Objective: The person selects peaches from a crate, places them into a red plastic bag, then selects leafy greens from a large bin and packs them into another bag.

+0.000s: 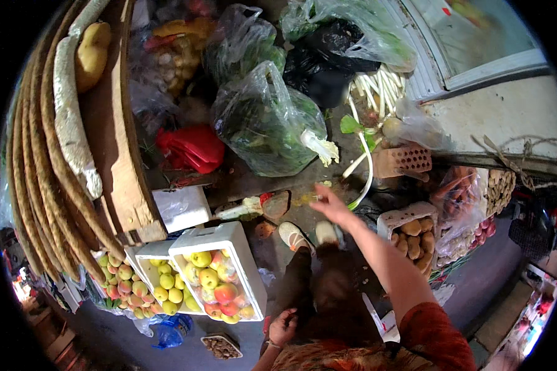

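Observation:
My right hand [332, 206] reaches forward over the floor with its fingers apart and nothing in them. Just beyond it lies a loose green onion [366, 176] with a long white stalk, bent toward a bundle of white-stalked green onions [380, 89]. Low down beside my leg, my left hand [283, 326] has its fingers curled in, with nothing showing in them. Ahead of my right hand stands a clear plastic bag of leafy greens [266, 127], with a pale cabbage leaf [320, 147] at its side. A perforated brick [403, 162] sits beyond the loose onion.
White foam boxes of apples [261, 272] and yellow-green fruit [167, 281] stand at the left. Long brown yams [37, 154] lie along a wooden board [120, 123]. A box of potatoes [414, 241] is to the right. Black [331, 59] and red bags [192, 148] lie farther off.

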